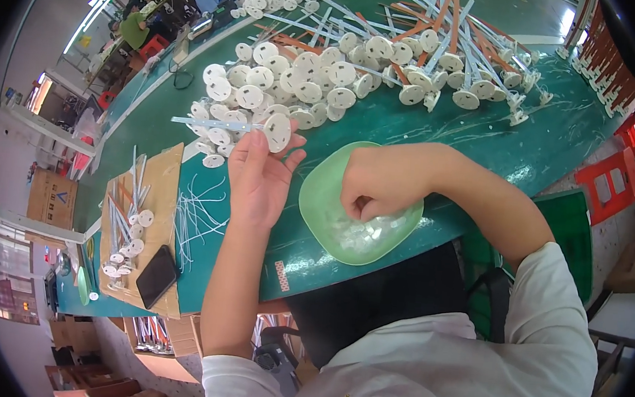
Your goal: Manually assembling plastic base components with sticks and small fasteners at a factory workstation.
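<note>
My left hand (256, 179) is closed on a white round disc with a pale metal strip (276, 133). The disc stands tilted at the fingertips, and its strip points to the left. Beside it, my right hand (388, 178) reaches down into a light green bowl (319, 202), with its fingers curled together. Whatever is between those fingers is hidden. Small clear pieces (365, 236) lie in the bottom of the bowl. Just beyond my left hand is a heap of similar white discs (251, 96).
More discs with pale and orange strips (449, 37) are piled at the back. A phone (157, 276) and several strips rest on cardboard (170, 224) at left, near thin white ties (199, 208). A red stool (608, 184) stands at right. People are at work far left.
</note>
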Demonstrator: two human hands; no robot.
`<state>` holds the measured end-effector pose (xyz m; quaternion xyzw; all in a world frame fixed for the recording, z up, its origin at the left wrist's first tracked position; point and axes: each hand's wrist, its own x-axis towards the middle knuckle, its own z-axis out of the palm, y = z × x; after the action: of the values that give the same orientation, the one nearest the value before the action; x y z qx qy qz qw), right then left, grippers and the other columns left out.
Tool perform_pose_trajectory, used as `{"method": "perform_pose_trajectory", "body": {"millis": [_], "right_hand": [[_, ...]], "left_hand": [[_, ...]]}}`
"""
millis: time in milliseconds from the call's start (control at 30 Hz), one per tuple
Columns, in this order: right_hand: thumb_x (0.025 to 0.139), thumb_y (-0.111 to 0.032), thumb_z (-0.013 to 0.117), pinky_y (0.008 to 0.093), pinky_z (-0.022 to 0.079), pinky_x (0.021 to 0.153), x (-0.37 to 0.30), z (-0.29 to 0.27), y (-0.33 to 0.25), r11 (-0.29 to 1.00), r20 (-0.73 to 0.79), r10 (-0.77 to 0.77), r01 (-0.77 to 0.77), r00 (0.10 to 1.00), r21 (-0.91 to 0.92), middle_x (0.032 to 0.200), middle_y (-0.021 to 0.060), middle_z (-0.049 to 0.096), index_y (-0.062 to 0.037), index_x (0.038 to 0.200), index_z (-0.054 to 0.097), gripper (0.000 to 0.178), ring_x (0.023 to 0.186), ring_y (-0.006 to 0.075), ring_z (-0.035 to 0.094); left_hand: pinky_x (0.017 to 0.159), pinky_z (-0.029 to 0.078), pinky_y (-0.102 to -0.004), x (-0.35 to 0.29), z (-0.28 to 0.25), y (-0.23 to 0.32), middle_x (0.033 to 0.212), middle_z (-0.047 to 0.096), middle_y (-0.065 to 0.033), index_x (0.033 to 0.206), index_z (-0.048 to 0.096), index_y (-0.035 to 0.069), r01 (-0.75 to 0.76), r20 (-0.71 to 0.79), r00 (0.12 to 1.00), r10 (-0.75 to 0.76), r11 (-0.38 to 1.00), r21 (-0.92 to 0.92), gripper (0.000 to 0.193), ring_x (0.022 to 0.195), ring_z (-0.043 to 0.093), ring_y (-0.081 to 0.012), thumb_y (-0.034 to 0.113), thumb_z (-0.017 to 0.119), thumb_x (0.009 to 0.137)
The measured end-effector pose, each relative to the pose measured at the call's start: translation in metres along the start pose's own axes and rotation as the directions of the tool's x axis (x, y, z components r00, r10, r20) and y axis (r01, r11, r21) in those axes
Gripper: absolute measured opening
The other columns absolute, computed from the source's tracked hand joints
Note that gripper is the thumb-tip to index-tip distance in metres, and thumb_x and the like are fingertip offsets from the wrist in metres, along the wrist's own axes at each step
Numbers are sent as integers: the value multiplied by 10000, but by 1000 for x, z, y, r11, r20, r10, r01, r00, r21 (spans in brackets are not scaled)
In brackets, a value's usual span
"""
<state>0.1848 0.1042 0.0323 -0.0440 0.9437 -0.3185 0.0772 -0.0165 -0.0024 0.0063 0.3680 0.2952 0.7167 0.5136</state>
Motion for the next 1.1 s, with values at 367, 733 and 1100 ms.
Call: {"method": "perform_pose_trajectory", "body": {"millis": [367, 733, 1100], "right_hand": [[891, -96, 665, 279, 524, 678, -2, -14, 5, 947, -408, -23, 151, 913, 285, 821, 69, 702, -1, 918, 686, 101, 756, 153, 677], [869, -30, 697, 235, 519, 656, 14, 6, -13, 889, -875, 132, 334, 466, 312, 928, 54, 729, -19, 963, 737, 103, 825, 88, 669], [847, -22, 706, 239, 508, 613, 22, 12, -17, 912, -932, 113, 336, 345, 235, 898, 64, 727, -37, 952, 739, 110, 774, 128, 671]], "left_hand": [[816, 526, -344, 3, 4, 1, 1158, 673, -144, 1196, 610, 31, -3, -22, 1000, 4, 998, 64, 356, 925, 659, -184, 331, 545, 1016], [1033, 471, -415, -4, 20, -5, 1336, 566, -154, 1349, 488, 8, -63, 78, 994, 72, 992, -111, 439, 1187, 583, -255, 195, 620, 975], [1077, 455, -474, -7, 17, -9, 1305, 580, -156, 1343, 494, 10, -76, 34, 996, 83, 981, -178, 484, 1202, 577, -280, 190, 680, 934]]}}
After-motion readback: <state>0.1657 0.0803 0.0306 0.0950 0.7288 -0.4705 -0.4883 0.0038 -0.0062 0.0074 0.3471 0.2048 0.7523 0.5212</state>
